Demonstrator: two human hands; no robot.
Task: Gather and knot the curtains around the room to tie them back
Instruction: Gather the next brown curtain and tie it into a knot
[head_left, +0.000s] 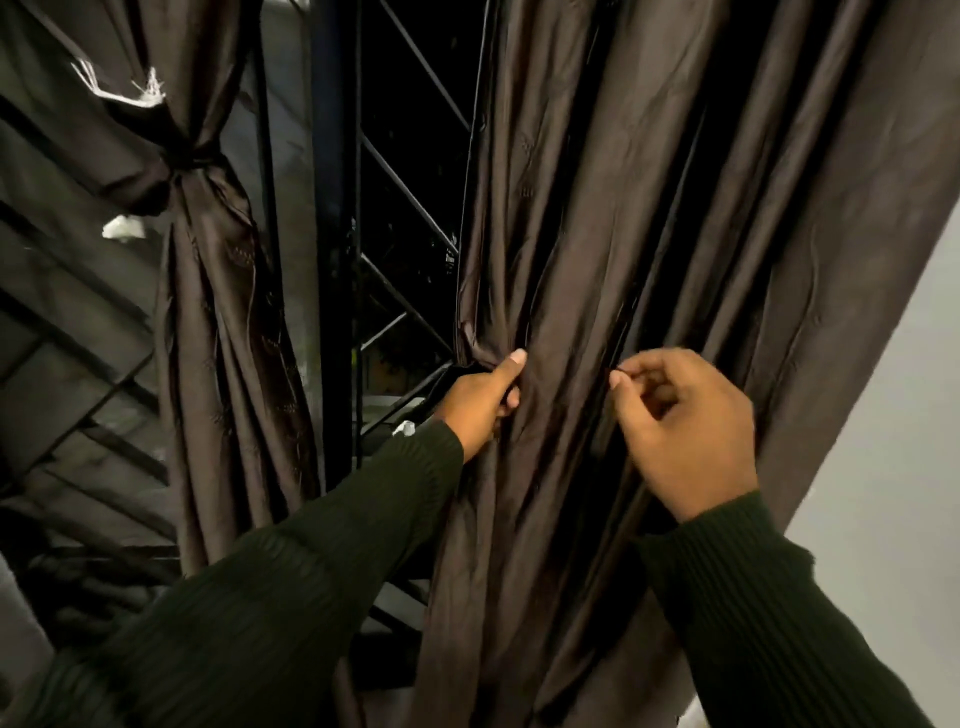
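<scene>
At centre frame the left hand (485, 402) grips the loose curtain (649, 234) edge, bunching it for knotting. The right hand (685, 431) pinches a fold with narrow fingers (631, 375); upper left, another curtain (208, 260) hangs knotted.

Dark window grille (400, 197) (night outside), grey wall (893, 415)

sleeves: long and very dark green, almost black
cloth: knitted, with thin ribbed lines running down each arm
cuffs: ribbed too, snug at the wrists
left hand (485, 402): bare, short nails, no rings seen
right hand (685, 431): bare, short nails, no watch or rings seen
</scene>
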